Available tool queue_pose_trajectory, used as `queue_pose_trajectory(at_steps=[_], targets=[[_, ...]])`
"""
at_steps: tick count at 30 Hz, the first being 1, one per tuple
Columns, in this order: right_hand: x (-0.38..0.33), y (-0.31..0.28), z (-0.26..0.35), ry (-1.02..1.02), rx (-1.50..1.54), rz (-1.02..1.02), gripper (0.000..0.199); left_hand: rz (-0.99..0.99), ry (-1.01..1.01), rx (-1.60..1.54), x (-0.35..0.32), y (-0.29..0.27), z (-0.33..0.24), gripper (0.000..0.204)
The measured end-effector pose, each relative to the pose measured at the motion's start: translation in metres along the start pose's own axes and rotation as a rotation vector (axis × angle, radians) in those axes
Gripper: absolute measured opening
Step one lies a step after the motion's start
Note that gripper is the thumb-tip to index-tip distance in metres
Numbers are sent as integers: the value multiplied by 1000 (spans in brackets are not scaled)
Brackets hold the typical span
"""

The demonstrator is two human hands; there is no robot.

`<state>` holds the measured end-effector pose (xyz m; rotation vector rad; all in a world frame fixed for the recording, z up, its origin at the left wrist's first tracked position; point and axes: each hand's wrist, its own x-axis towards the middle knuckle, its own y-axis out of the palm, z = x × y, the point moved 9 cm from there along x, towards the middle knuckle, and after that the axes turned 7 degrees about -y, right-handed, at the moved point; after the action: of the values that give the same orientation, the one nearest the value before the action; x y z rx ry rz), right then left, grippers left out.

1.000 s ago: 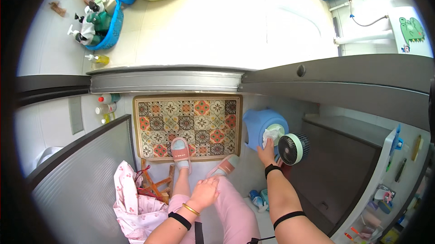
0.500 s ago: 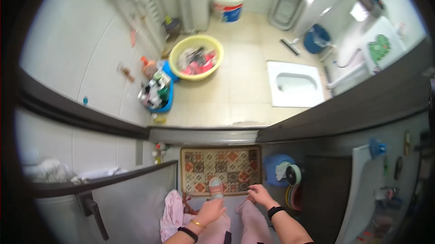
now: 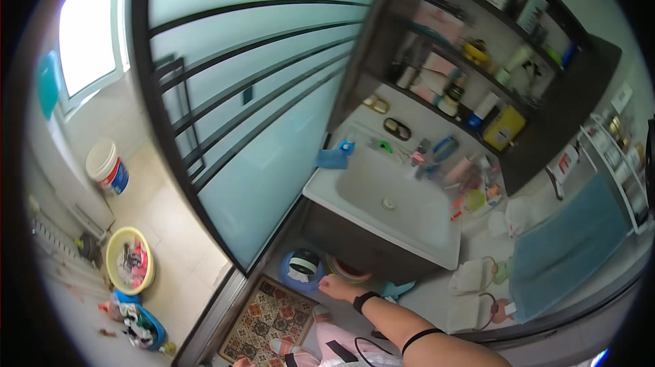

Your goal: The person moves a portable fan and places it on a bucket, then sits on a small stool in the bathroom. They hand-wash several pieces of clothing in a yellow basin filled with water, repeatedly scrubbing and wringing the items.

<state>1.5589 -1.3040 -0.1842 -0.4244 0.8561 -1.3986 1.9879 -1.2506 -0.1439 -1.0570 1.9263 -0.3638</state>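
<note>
Blue bin (image 3: 310, 286) just left of the right hand (image 3: 336, 286), contact unclear.

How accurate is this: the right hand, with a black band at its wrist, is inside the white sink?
Not quite: the right hand is near the blue container, not inside the white sink, as the head view shows. The black band is right.

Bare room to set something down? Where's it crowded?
Free: the bowl of the white rectangular sink, around its drain; pale tiled floor between the round yellow plastic tub and the dark-framed frosted-glass door.
Crowded: the sink's right rear corner, with coloured toiletries; around the right hand: blue rounded bin, black-and-green round fan.
</note>
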Motion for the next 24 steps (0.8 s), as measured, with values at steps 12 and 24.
queue_pose_trajectory(at_steps=[12, 24], targets=[[7, -202, -92, 157, 173, -593, 37, 21, 124, 119, 53, 13, -76, 41], [242, -306, -86, -60, -242, -533, 48, 61, -26, 128, 53, 87, -180, 38]])
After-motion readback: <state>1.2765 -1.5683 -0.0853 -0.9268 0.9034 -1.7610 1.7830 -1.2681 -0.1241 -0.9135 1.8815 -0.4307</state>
